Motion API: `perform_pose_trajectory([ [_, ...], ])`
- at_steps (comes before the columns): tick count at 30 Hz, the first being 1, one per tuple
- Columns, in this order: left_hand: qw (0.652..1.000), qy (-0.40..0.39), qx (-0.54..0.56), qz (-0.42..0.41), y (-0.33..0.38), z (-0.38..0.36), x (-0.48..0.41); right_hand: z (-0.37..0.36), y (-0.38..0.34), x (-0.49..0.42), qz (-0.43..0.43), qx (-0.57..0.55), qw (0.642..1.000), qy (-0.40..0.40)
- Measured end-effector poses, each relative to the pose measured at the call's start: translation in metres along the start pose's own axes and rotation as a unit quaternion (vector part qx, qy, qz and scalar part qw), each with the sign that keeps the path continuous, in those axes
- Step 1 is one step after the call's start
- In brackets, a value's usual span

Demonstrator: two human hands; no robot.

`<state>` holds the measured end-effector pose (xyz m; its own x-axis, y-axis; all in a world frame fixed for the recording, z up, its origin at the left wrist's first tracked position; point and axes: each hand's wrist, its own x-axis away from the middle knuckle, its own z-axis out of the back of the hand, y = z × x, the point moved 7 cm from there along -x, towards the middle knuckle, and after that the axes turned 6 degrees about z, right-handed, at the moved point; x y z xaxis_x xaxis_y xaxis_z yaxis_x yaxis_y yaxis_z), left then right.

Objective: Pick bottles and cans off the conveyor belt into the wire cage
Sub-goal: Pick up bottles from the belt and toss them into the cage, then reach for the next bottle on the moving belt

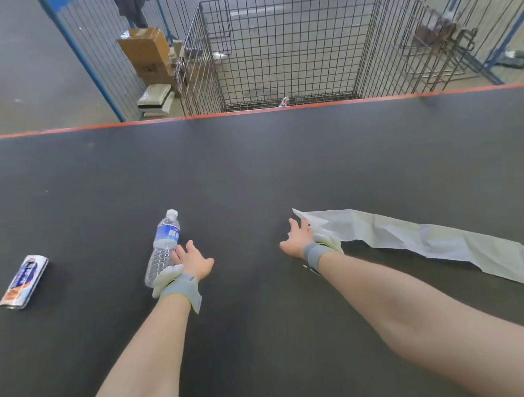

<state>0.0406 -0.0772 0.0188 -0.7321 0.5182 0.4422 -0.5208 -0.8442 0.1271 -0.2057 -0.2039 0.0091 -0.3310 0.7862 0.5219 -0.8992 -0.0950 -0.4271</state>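
A clear plastic water bottle (164, 243) with a blue label and white cap lies on the dark conveyor belt (251, 167). My left hand (194, 261) is open, fingers spread, right beside the bottle's lower half and holding nothing. A slim can (24, 281) with a blue and orange print lies on its side at the belt's far left. My right hand (297, 238) hovers open over the belt's middle, empty, next to a sheet of plastic. Beyond the belt's far edge stands the wire cage (288, 47); one bottle (283, 102) shows at its bottom front.
A long crumpled white plastic sheet (416, 238) lies on the belt to the right of my right hand. Orange strips edge the belt front and back. Left of the cage stand cardboard boxes (150, 56) and a blue-framed mesh panel (93, 54); more wire racks (449, 33) stand to the right.
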Motion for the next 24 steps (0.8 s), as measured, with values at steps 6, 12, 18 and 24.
perform_pose_trajectory([
  [6,0.998,-0.021,-0.013,0.054,-0.011,-0.025,0.000,-0.020,0.000,0.002,0.032,-0.006,0.998,-0.048],
  [12,0.994,-0.094,0.053,0.028,0.038,-0.078,-0.001,-0.008,0.024,-0.015,0.020,-0.048,0.998,-0.032],
  [18,0.974,-0.133,0.183,-0.013,0.109,-0.066,-0.009,0.029,0.030,-0.052,0.006,-0.076,0.997,-0.001],
  [24,0.892,-0.178,0.414,0.006,0.180,-0.022,-0.057,0.074,0.024,-0.111,-0.012,-0.109,0.994,0.017],
])
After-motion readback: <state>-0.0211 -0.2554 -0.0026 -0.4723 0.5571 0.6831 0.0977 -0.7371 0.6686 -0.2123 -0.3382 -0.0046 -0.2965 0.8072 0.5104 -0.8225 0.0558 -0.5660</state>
